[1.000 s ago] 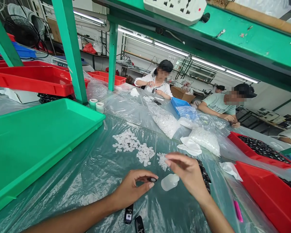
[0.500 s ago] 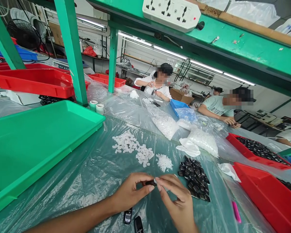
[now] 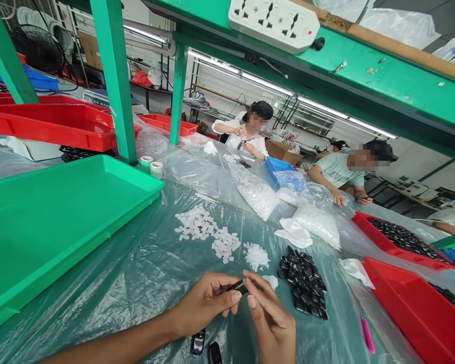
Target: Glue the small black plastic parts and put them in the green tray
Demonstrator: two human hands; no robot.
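Note:
My left hand point(image 3: 216, 298) pinches a small glossy black plastic casing point(image 3: 238, 287) between thumb and fingers. Fingertips of my right hand point(image 3: 271, 316) close on the casing's right end; whether a small pale part sits between them is hidden. Below my left wrist, two similar black casings point(image 3: 198, 343) lie on the plastic sheet. Right of my hands is a pile of black casings point(image 3: 302, 283). Beyond them are loose white pieces point(image 3: 197, 222), another heap of white pieces point(image 3: 226, 244) and a pile of tinier white bits point(image 3: 257, 256).
A green tray point(image 3: 72, 237) fills the left side. Red trays point(image 3: 413, 303) stand at the right, near a pink tool point(image 3: 367, 335). Clear bags of white parts point(image 3: 314, 222) lie farther back. A green frame with a power strip point(image 3: 275, 23) crosses overhead. Two co-workers sit across the table.
My right fingers have shifted on the end of the casing, and the pale part seen there is now mostly hidden. The casing is tilted more. Across the table, a co-worker's hands have moved apart.

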